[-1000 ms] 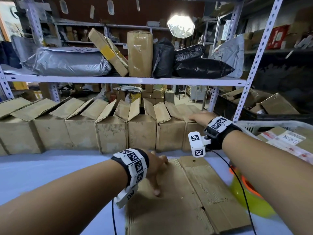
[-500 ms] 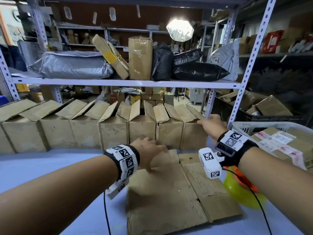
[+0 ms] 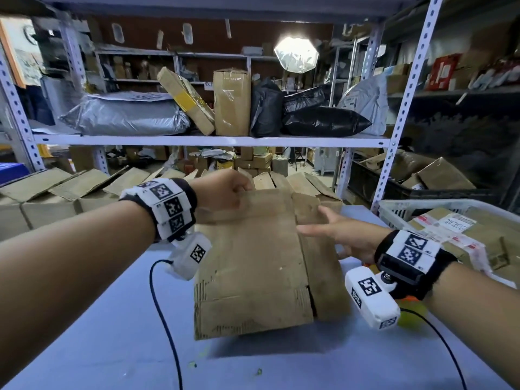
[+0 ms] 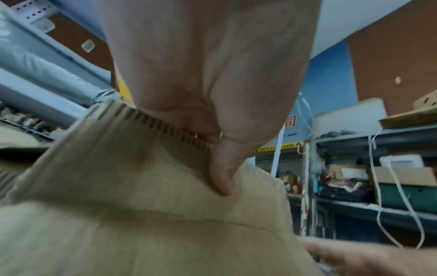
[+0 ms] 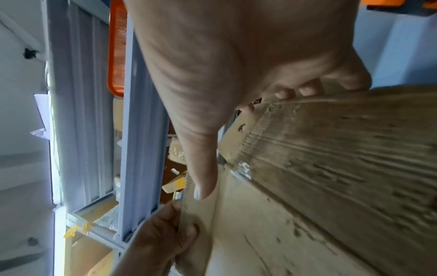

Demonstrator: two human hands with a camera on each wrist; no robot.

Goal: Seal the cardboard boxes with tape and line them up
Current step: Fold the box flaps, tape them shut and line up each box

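Note:
A worn, flattened cardboard box [image 3: 253,263] stands tilted up from the blue-grey table [image 3: 112,333], its near edge still on the surface. My left hand [image 3: 225,190] grips its raised far edge; in the left wrist view the thumb [image 4: 222,171] presses on the near face of the box [image 4: 141,205]. My right hand [image 3: 337,235] is at the box's right panel with fingers stretched out and touching it. In the right wrist view the right thumb lies along the cardboard [image 5: 331,168], and the left hand [image 5: 160,233] holds the edge below.
A row of open boxes [image 3: 56,198] with raised flaps lines the table's back edge. A white basket [image 3: 422,204] of parcels stands at the right. A yellow and orange object [image 3: 408,313] lies under my right wrist. Metal shelf uprights [image 3: 394,136] rise behind.
The flattened box lay flat on the table; my left hand has taken its far edge and lifted it. My right hand came back from the row of boxes to the box's right side.

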